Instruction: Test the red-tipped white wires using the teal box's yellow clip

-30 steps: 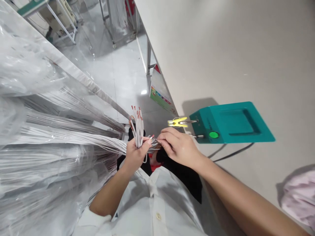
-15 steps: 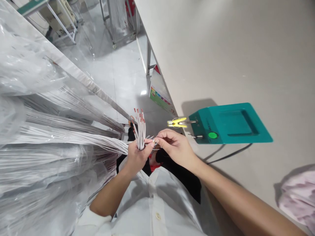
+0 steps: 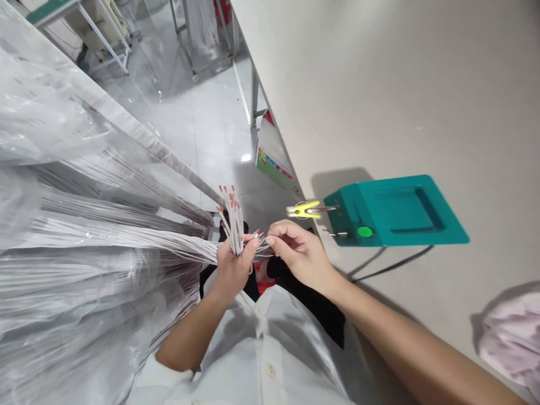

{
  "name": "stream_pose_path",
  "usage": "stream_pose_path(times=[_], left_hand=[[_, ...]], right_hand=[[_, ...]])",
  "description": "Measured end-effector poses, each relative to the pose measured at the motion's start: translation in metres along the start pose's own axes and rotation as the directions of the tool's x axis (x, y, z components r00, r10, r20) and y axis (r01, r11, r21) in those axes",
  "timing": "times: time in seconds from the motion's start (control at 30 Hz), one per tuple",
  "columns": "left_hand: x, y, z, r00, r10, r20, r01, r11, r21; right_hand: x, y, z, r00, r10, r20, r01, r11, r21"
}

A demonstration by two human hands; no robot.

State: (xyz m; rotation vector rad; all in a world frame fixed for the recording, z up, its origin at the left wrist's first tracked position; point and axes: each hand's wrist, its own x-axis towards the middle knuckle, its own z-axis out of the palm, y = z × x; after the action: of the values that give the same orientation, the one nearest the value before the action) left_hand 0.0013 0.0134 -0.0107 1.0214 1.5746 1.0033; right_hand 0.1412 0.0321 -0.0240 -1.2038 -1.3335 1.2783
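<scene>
My left hand (image 3: pixel 234 270) is closed round a bundle of white wires (image 3: pixel 234 222). Their reddish-brown tips fan upward above the thumb, while other thin wire ends poke out to the right. From the left, a long hank of white wires (image 3: pixel 169 243) runs to this hand. My right hand (image 3: pixel 301 250) pinches at those thin ends with thumb and forefinger, just right of the left hand. What lies between the fingertips seems to be a wire end, though it is very small. Right of both hands, a teal device (image 3: pixel 396 211) with a green button rests on the table.
A yellow clip (image 3: pixel 304 210) grips one of the device's metal rods over the table edge (image 3: pixel 280 135). Several plastic-wrapped wire hanks (image 3: pixel 84 281) fill the left side beside a rail (image 3: pixel 147 140). A printed box (image 3: pixel 274 160) stands below; pink cloth (image 3: pixel 512 337) lies at right.
My left hand has shifted slightly left with its bundle, and the upright wires moved left too. A gap has opened between the two hands, showing more thin wire ends. My right hand stays nearly still.
</scene>
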Motion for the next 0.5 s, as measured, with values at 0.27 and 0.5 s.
stream_pose_path(times=[0.27,0.5], left_hand=[[0.0036,-0.0059,-0.0053,0.998,-0.046,0.034,0.050,0.991,-0.125],[-0.0028,-0.0033,-0.0055,0.994,-0.021,0.111,0.025,0.999,-0.035]], right_hand=[[0.0022,-0.0049,-0.0023,0.987,0.145,-0.065,-0.139,0.986,0.090],[-0.0021,-0.0066,0.0023,0.999,0.009,0.036,-0.012,0.998,0.069]])
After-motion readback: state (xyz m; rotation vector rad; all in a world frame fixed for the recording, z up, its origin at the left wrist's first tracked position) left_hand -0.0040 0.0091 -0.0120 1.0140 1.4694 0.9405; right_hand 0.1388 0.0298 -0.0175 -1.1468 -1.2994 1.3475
